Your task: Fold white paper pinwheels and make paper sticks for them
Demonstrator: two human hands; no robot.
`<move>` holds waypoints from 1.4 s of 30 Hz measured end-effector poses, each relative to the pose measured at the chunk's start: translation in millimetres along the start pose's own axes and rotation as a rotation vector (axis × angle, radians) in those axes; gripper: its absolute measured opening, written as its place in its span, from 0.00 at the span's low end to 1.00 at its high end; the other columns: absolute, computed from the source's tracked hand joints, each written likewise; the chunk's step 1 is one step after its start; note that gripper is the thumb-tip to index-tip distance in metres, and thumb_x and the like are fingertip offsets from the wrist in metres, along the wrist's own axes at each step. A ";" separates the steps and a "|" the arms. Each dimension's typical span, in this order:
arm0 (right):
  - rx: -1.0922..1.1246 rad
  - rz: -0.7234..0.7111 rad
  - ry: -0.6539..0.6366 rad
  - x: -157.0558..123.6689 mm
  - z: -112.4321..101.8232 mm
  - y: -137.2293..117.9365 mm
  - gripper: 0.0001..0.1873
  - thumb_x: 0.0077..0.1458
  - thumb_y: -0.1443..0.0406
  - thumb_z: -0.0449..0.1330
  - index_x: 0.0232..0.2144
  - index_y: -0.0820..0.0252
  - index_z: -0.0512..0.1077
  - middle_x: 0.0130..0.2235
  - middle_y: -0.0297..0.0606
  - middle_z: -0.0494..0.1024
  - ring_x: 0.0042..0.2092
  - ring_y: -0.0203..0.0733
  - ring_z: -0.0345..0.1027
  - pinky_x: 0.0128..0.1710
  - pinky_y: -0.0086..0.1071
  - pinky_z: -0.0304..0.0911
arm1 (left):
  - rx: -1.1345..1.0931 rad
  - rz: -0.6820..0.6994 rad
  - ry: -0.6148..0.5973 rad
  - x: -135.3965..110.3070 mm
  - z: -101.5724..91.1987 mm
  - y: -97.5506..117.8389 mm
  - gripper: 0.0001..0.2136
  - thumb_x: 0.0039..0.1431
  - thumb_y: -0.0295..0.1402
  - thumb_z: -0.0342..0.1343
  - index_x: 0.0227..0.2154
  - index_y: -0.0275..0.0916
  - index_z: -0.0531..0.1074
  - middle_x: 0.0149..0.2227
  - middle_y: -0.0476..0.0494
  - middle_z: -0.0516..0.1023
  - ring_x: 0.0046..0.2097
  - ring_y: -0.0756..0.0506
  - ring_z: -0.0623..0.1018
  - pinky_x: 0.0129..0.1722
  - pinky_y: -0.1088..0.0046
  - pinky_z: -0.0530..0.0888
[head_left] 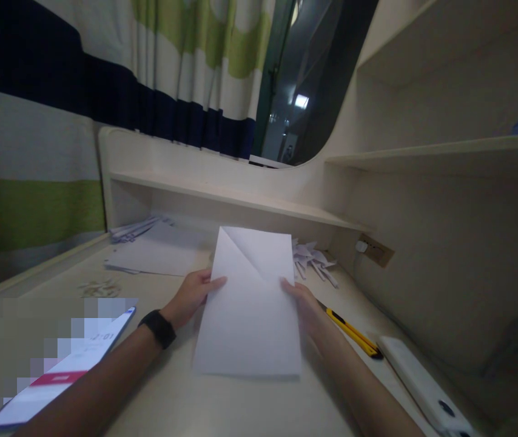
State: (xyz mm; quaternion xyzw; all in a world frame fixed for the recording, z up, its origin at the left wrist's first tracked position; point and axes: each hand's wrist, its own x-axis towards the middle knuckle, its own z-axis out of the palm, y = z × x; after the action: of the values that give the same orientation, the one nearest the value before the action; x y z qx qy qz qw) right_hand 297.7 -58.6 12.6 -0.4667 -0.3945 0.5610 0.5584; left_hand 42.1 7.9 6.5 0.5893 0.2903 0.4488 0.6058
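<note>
A white sheet of paper is held up over the desk, its far edge raised. One diagonal crease runs from its upper left corner toward the middle. My left hand grips the left edge, thumb on top and fingers hidden beneath. On the opposite edge, my right hand pinches the paper the same way. A dark watch band circles my left wrist. Just right of my right forearm lies a yellow and black utility knife.
Stacked white paper lies at the back left, and folded paper pieces sit behind my right hand. Small pale bits form a pile at left, near a lit phone. A long white device rests at right, below a wall socket.
</note>
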 end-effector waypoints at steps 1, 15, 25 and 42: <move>-0.023 0.003 -0.044 -1.7 -2.2 1.4 0.19 0.42 0.61 0.68 0.36 0.66 0.74 0.34 0.44 0.80 0.30 0.43 0.73 0.32 0.33 0.66 | 0.007 -0.009 0.000 -0.7 -0.5 2.6 0.16 0.51 0.40 0.61 0.38 0.32 0.74 0.38 0.36 0.80 0.37 0.41 0.79 0.35 0.67 0.74; -0.087 0.034 -0.131 -21.1 -17.3 1.5 0.27 0.36 0.64 0.70 0.42 0.64 0.74 0.43 0.46 0.79 0.39 0.48 0.74 0.41 0.38 0.67 | 0.071 -0.182 -0.309 -26.2 -1.3 17.9 0.16 0.53 0.39 0.60 0.42 0.37 0.74 0.37 0.40 0.80 0.35 0.43 0.78 0.31 0.71 0.71; -0.124 0.008 -0.199 -21.1 -26.5 -1.8 0.19 0.34 0.66 0.70 0.34 0.62 0.78 0.35 0.41 0.81 0.33 0.41 0.74 0.38 0.34 0.66 | -0.097 -0.248 -0.291 -25.7 -2.4 24.1 0.12 0.46 0.33 0.62 0.36 0.37 0.78 0.37 0.39 0.81 0.36 0.41 0.79 0.40 0.65 0.73; -0.413 -0.419 0.126 -18.8 -6.7 2.9 0.16 0.34 0.71 0.53 0.23 0.56 0.80 0.28 0.35 0.80 0.30 0.40 0.68 0.28 0.30 0.59 | -0.198 -0.095 0.017 -15.0 -4.4 14.1 0.28 0.54 0.52 0.53 0.51 0.38 0.67 0.54 0.33 0.71 0.48 0.38 0.76 0.43 0.62 0.75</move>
State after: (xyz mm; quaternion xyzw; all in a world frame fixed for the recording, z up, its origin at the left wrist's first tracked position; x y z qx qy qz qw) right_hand 302.3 -78.0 9.7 -0.5128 -0.5524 0.3113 0.5787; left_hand 28.9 -4.7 17.1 0.5083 0.2771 0.4511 0.6792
